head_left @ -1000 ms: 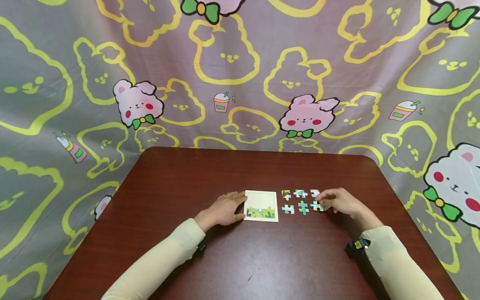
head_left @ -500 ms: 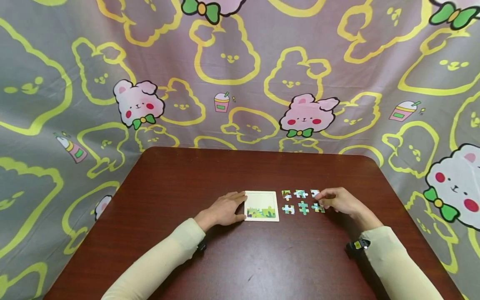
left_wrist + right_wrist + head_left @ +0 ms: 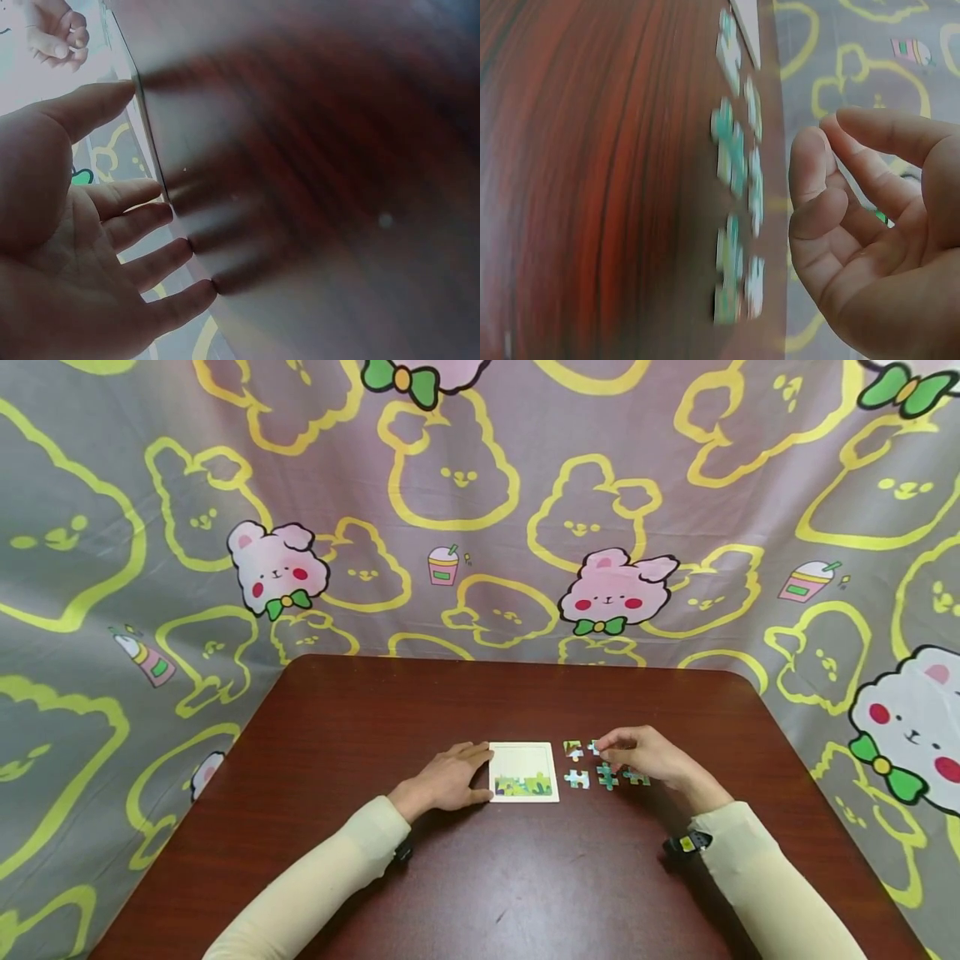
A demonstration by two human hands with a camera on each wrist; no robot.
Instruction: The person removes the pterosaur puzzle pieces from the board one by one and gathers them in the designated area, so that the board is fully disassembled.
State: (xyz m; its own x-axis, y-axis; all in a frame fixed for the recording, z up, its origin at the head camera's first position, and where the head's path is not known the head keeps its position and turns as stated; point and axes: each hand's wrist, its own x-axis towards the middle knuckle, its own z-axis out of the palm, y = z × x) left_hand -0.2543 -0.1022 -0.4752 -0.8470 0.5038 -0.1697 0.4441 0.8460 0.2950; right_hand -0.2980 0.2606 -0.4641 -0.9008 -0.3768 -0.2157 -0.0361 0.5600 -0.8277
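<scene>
My left hand (image 3: 447,779) lies flat with its fingers spread, fingertips and thumb at the left edge of a pale puzzle board (image 3: 517,760). A green landscape strip fills the board's lower part. Right of it, loose jigsaw pieces lie in two rows. Over them hovers my right hand (image 3: 648,754), fingers loosely curled, nothing between thumb and fingertips in the right wrist view. It overlaps the back-row middle piece (image 3: 594,747) and is close over the front-row middle piece (image 3: 607,776). The back-row right piece (image 3: 755,289) is hidden behind it in the head view.
Both hands work at a dark red-brown wooden table (image 3: 375,710) with rounded far corners. Behind and beside it hangs a grey-pink curtain (image 3: 510,485) with cartoon rabbits. Other pieces are the front-row left (image 3: 576,779), front-row right (image 3: 637,777) and back-row left ones (image 3: 573,750).
My right hand has left the rightmost pieces and moved left over the middle ones. The front-row right piece has shifted slightly right. My left hand stays at the board.
</scene>
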